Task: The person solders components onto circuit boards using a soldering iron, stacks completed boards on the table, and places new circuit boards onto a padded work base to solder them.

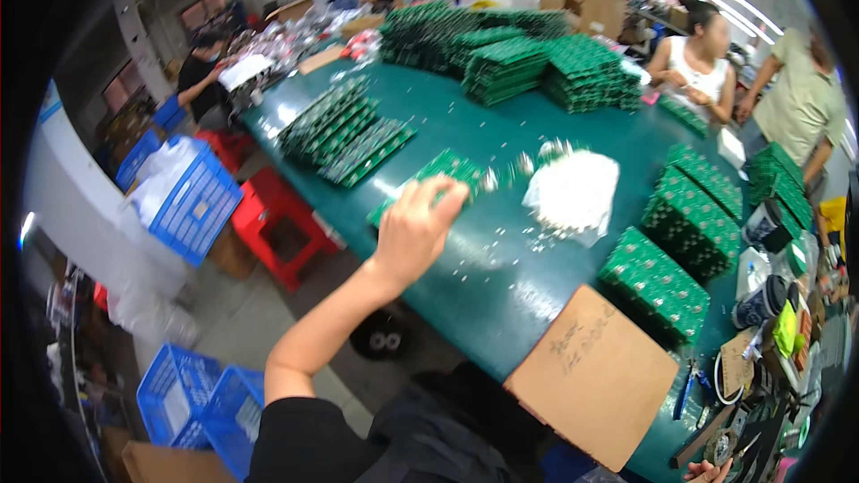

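My left hand (413, 225) is over the near edge of a green circuit board (446, 164) lying on the table. Its fingers are curled together with the thumb; whatever is between them is hidden. To the right of that board is a heap of small white parts (573, 186) on a clear plastic bag, with loose pieces scattered around it. Small shiny parts (523, 163) between board and heap are blurred. At the lower right edge, my right hand (707, 472) shows only its fingertips, closed beside a roll of wire (720, 445); what they hold cannot be made out.
Stacked circuit boards stand at the left (344, 130), back (501, 63) and right (653, 286) of the green table (465, 304). A cardboard piece (595, 376) covers the near edge. Blue-handled pliers (687, 389) and cups (761, 302) crowd the right. A person (702, 72) sits across.
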### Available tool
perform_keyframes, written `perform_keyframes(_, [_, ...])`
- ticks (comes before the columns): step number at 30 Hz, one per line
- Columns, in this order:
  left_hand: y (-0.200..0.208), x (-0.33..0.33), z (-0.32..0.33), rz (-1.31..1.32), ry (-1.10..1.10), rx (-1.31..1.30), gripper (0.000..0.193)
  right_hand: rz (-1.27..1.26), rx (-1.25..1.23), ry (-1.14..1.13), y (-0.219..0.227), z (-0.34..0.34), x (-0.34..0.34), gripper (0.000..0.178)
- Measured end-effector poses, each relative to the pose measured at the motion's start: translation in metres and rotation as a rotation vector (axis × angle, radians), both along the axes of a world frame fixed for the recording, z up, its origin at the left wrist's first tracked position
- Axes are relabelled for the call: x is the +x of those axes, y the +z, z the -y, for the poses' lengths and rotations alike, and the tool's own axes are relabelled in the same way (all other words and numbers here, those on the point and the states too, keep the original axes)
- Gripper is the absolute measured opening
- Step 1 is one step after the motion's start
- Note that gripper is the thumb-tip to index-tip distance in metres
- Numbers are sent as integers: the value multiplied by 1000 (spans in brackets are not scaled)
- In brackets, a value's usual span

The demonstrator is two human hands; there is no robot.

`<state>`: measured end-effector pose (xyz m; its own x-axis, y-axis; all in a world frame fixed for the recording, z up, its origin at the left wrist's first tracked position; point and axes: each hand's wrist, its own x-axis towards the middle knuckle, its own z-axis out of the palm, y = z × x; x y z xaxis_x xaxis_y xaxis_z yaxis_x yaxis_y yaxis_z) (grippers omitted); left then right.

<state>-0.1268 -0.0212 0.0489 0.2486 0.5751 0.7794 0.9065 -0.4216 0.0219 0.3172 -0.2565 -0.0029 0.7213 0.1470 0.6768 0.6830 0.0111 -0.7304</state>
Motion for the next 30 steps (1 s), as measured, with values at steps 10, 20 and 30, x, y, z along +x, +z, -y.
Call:
perform_keyframes(10, [-50,-70,-37,-177,386,54,42,-59,-67,100,-20,-4,7,41])
perform_keyframes(20, [-38,-141,-83,1099,19,-805,56,-67,-129,128,-22,1,4,40])
perform_keyframes(30, [-85,-151,-84,989,27,-883,50,-140,-162,125,-28,2,-1,44])
